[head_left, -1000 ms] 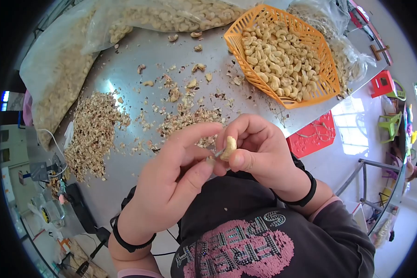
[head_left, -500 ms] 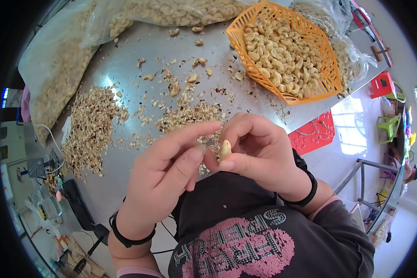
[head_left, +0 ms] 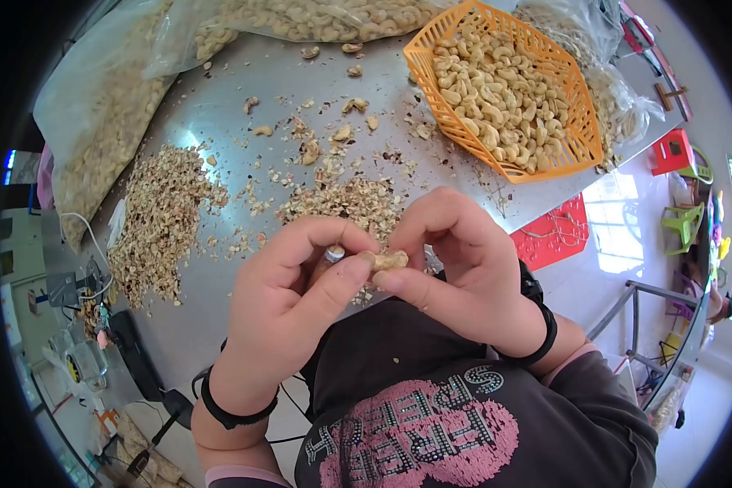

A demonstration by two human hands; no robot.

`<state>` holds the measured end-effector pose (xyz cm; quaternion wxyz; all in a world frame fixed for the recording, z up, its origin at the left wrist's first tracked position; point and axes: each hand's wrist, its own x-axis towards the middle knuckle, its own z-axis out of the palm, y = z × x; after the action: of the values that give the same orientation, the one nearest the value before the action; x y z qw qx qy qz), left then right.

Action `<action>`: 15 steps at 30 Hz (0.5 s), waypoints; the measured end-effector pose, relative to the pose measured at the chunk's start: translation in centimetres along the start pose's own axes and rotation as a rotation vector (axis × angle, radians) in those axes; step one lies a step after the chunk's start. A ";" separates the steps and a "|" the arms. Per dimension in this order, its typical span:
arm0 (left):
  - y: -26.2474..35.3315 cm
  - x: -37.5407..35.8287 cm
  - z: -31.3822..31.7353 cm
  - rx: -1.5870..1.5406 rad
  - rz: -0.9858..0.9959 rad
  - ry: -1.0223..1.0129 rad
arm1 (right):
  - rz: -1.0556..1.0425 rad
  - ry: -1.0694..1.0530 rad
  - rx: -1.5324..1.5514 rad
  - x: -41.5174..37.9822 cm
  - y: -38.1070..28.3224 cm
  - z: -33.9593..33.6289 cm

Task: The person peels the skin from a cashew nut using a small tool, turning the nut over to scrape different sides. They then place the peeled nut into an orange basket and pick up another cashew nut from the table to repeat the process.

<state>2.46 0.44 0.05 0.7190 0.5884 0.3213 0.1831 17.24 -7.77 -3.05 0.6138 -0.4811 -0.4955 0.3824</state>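
Observation:
Between the fingertips of both hands is a cashew nut (head_left: 392, 260), pale with some brownish skin. My left hand (head_left: 289, 285) is closed, its thumb and index finger pinching one end of the nut. A small tool with a silvery round end (head_left: 334, 253) pokes out of the same hand's curled fingers; the rest of it is hidden. My right hand (head_left: 468, 272) pinches the other end of the nut with thumb and index finger. Below the hands, a pile of skin flakes (head_left: 346, 203) lies on the metal table (head_left: 220, 106).
An orange basket (head_left: 508, 171) full of cashews stands at the back right. Clear bags of cashews (head_left: 106, 122) line the left and far sides. A larger heap of flakes (head_left: 159, 220) lies at left, with scattered nuts (head_left: 309, 150) mid-table. A red stool (head_left: 557, 236) stands beyond the table edge.
My left fingers have come in to grip the nut, which only the right hand held before. The nut has turned from upright to lying sideways. The tool's silvery end has come into view.

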 end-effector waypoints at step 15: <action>0.5 0.1 0.4 0.289 0.103 -0.104 | 0.072 0.108 0.184 0.0 0.2 0.0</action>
<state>2.88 0.32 0.57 0.6323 0.7100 0.2760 0.1411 17.25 -7.70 -3.22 0.6671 -0.4601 -0.4069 0.4217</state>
